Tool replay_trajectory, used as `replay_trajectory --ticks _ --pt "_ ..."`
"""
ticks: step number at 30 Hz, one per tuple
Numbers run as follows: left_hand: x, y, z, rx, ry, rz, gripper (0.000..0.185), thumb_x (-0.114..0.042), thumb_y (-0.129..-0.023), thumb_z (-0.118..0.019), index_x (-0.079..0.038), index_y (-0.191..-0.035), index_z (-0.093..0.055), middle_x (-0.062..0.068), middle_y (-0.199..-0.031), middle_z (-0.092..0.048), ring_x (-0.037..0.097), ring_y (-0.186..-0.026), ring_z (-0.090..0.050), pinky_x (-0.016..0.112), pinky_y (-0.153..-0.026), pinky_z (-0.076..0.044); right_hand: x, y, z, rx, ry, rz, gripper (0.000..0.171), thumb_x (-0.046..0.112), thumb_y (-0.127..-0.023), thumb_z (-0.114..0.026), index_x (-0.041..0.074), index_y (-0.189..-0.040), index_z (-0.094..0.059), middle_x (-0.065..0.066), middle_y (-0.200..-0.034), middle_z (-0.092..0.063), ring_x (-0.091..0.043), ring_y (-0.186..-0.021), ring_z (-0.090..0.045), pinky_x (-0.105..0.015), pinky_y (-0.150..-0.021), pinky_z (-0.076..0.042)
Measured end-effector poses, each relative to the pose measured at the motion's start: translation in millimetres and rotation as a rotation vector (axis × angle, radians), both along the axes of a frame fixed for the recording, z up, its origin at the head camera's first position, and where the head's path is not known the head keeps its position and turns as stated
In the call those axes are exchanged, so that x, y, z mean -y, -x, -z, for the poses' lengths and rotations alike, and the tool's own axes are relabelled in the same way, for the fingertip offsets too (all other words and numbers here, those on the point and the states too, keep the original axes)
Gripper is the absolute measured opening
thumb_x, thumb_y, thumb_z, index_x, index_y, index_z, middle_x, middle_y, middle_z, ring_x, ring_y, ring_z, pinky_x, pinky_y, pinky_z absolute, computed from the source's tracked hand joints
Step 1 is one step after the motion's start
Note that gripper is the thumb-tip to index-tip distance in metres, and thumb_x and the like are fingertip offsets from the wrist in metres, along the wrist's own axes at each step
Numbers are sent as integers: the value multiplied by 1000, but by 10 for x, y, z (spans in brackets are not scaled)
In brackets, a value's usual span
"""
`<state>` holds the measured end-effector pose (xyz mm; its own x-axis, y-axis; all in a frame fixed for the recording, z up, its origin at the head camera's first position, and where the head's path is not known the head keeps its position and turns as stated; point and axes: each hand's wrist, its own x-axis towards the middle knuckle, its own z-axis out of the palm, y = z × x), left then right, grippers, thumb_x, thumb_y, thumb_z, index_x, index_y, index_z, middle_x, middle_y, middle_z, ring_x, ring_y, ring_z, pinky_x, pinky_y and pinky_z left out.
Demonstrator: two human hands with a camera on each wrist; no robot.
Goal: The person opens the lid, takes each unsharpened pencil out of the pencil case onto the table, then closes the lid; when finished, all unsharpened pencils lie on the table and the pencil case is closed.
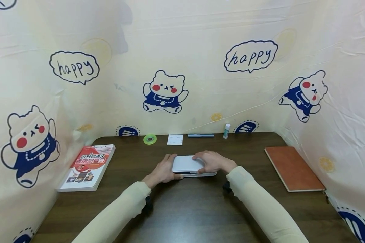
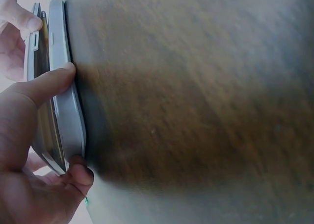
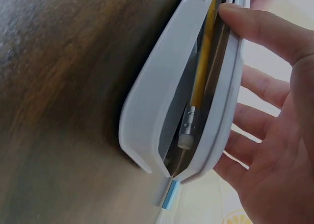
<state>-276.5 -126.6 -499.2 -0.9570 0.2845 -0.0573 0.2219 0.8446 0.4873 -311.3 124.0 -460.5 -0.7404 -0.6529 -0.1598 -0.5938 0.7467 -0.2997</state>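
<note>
A pale grey-white pencil case [image 1: 185,164] rests on the table in front of me, its lid slightly raised. Through the gap, the right wrist view shows a yellow pencil [image 3: 202,77] with a metal ferrule and pale eraser. My left hand [image 1: 164,170] grips the case's left end, thumb against the front of the base in the left wrist view. My right hand [image 1: 212,162] holds the lid [image 3: 223,104], thumb at its front edge near the latch and fingers over the top. The rest of the case's inside is hidden.
Along the back of the dark wooden table [image 1: 188,212] lie a green tape roll [image 1: 150,139], a white paper [image 1: 174,139], a blue bar-shaped item [image 1: 200,135] and an upright glue stick [image 1: 226,131]. A book [image 1: 86,167] lies left, a brown notebook [image 1: 293,168] right.
</note>
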Motion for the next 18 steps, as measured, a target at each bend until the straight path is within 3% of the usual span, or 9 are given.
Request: replay_trajectory --ticks 9,18 --pt "24 9 11 33 -27 -7 103 -47 -74 -86 -14 -155 -30 17 -151 -38 35 -127 -52 53 -107 -44 -24 3 -40 33 22 17 60 40 -86 -76 22 -140 -58 -8 -150 -52 -29 -136 -51 -51 -113 -38" --pt "164 16 33 38 -107 6 101 -46 -78 -83 -11 -156 -30 17 -153 -41 33 -133 -48 52 -111 -40 -81 8 -72 2 75 27 48 44 -85 -75 26 -129 -66 -1 -135 -65 -18 -110 -60 -45 -102 -48"
